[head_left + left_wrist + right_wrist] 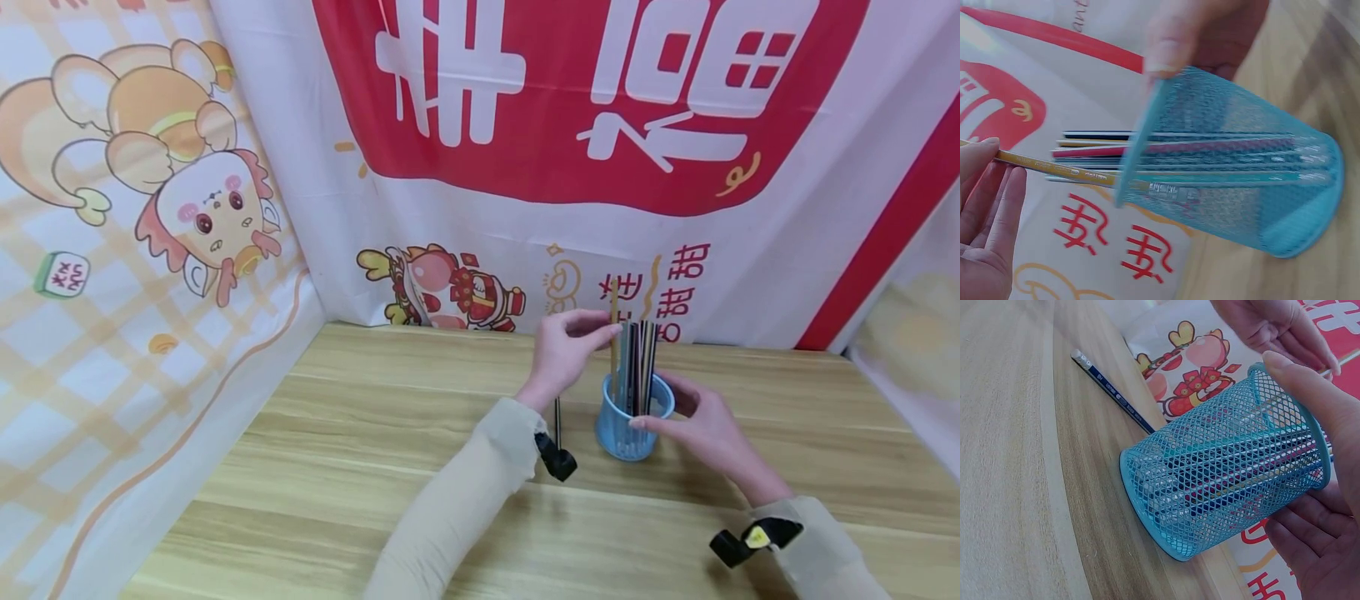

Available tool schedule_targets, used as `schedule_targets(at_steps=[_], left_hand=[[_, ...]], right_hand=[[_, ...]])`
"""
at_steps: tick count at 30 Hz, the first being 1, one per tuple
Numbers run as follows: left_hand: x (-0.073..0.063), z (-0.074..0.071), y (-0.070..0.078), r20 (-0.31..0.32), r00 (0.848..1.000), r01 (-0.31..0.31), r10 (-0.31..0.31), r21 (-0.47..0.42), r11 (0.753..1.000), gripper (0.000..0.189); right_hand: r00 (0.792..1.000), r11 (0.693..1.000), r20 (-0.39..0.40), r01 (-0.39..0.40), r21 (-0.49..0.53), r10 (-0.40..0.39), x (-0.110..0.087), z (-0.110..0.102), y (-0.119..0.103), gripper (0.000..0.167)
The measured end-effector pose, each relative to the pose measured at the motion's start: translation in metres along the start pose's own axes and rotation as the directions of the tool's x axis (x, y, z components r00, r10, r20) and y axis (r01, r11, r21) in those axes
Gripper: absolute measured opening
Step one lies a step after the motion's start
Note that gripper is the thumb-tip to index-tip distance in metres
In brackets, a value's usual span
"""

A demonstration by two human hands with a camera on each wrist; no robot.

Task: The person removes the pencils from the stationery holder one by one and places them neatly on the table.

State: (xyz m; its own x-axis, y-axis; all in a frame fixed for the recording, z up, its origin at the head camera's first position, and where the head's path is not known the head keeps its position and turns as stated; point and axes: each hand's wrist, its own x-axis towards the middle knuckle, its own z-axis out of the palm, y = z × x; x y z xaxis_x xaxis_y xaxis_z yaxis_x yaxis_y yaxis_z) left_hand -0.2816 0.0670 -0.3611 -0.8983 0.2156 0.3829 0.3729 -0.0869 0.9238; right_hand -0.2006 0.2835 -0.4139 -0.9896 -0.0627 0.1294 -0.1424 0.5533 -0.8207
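Observation:
A light blue mesh pen cup [618,442] stands on the table with several pencils [637,367] in dark and other colours upright inside. My right hand [705,425] holds the cup from the right, thumb on the near rim and fingers round the far side. With thumb and fingertips, my left hand [562,354] pinches a yellow pencil [1054,169] near its top. That pencil's lower end is inside the cup, its eraser end showing through the mesh in the left wrist view.
A dark blue pencil [1116,394] with a white eraser end lies on the wooden table [337,433], left of the cup. Behind the table hangs a red and white printed cloth [540,167]. Another printed cloth [150,350] covers the left side.

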Motion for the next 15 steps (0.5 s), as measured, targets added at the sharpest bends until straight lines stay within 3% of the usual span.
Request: schedule_targets(at_steps=[6, 15], left_hand=[[0.008, -0.010, 0.013, -0.071, 0.995, -0.080, 0.074, -0.091, 0.993, 0.023], [0.011, -0.030, 0.031, -0.147, 0.985, -0.106, 0.085, -0.142, 0.984, 0.022]], right_hand=[[1.000, 1.000, -0.006, -0.003, -0.010, 0.003, 0.000, 0.000, 0.000, 0.092], [1.000, 1.000, -0.008, 0.000, -0.010, 0.000, 0.000, 0.000, 0.001, 0.091]])
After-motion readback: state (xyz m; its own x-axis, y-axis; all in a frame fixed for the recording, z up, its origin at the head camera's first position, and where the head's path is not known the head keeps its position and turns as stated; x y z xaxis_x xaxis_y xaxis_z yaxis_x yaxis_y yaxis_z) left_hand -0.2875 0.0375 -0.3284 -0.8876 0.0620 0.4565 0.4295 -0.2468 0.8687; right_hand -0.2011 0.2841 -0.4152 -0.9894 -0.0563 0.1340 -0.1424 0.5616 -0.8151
